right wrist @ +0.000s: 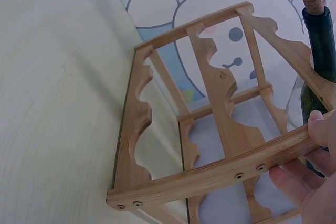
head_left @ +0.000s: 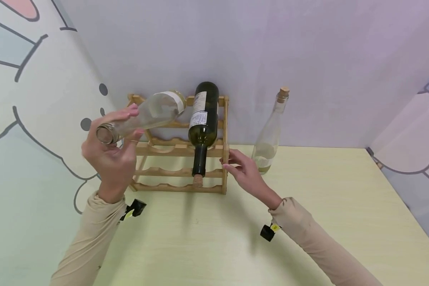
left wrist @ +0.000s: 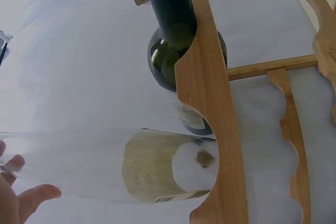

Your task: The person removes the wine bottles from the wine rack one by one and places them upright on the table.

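My left hand [head_left: 111, 159] grips the neck of a clear glass bottle [head_left: 161, 108], with fingers and thumb on either side. That bottle lies tilted over the left part of a wooden wine rack [head_left: 153, 150], its mouth towards me. In the left wrist view its labelled base [left wrist: 149, 166] overlaps a scalloped rail. Beside it, a dark green wine bottle [head_left: 203, 133] rests on the rack's top tier, corked neck pointing towards me. My right hand [head_left: 248, 174] holds the rack's right front post; the right wrist view has the thumb and fingers on opposite sides of this side rail [right wrist: 220, 170].
A second clear bottle [head_left: 267, 139] with a cork stands upright on the pale table [head_left: 325, 198], just right of the rack. Behind the rack rises a plain wall [head_left: 236, 47]. A wall with cartoon drawings [head_left: 50, 107] closes off the left side.
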Motion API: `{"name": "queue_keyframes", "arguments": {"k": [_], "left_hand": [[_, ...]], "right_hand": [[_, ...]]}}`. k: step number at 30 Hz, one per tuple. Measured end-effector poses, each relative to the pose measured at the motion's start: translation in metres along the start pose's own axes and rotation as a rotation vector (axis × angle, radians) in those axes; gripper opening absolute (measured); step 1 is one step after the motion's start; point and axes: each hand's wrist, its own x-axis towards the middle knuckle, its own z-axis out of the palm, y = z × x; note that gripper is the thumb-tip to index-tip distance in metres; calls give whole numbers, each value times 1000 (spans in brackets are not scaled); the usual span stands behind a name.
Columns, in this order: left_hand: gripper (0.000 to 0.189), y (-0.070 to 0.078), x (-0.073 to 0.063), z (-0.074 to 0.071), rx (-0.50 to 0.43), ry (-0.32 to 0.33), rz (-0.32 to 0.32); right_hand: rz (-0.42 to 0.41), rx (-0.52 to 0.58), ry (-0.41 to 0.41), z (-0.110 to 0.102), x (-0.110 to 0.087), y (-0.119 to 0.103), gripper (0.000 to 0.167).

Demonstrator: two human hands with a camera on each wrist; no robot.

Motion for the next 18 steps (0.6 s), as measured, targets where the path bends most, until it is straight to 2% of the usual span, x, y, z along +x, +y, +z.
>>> {"name": "queue_keyframes", "arguments": {"k": [4,9,15,18], "left_hand": [[43,3,4,-3,-11,6,-19],[37,11,10,-4,-85,51,-55],[38,21,18,-3,-182,119,-45],[39,26,20,-4,-214,126,-35]], "right_hand": [[-2,1,-1,1,0,0,34],[-5,5,-3,1,-1,1,34],[-10,-1,1,1,-1,2,34],[-16,-6,2,0,-1,2,34]]}}
